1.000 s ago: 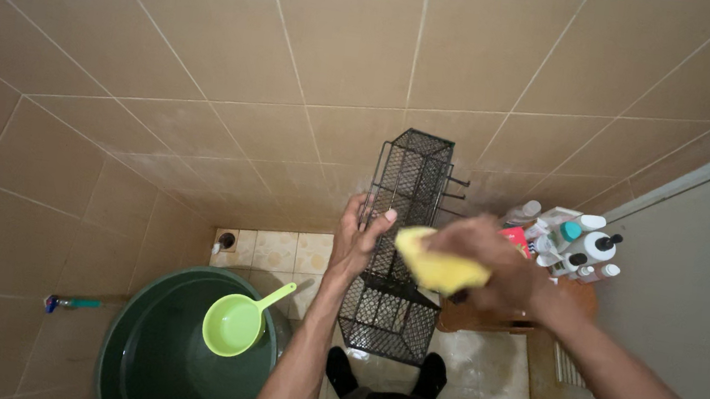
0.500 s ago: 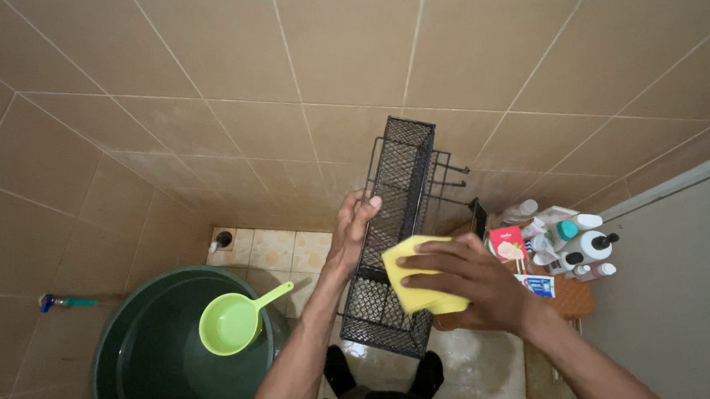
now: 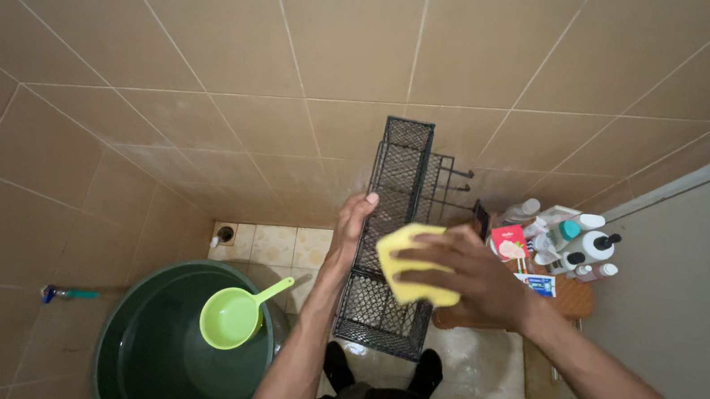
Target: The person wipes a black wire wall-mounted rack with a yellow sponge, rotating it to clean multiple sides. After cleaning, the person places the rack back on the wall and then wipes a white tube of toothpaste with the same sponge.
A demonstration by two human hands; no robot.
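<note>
A black wire-mesh rack point(image 3: 401, 169) stands upright against the tan tiled wall. My left hand point(image 3: 352, 226) grips its left edge and steadies it. A yellow sponge point(image 3: 406, 264) is pressed flat against the rack's front mesh by my right hand point(image 3: 459, 271), whose fingers spread over the sponge. The lower basket of the rack point(image 3: 382, 311) shows below the sponge.
A dark green tub point(image 3: 165, 348) with a light green scoop point(image 3: 234, 316) floating in it sits at lower left. Several toiletry bottles point(image 3: 576, 240) crowd a brown stool point(image 3: 573, 298) at right. A floor drain point(image 3: 226, 234) lies in the corner. A grey door point(image 3: 704, 296) is at right.
My right hand slid the sponge down and then a little left and up across the rack's mesh. The rack was tilted more upright. My left hand kept its grip.
</note>
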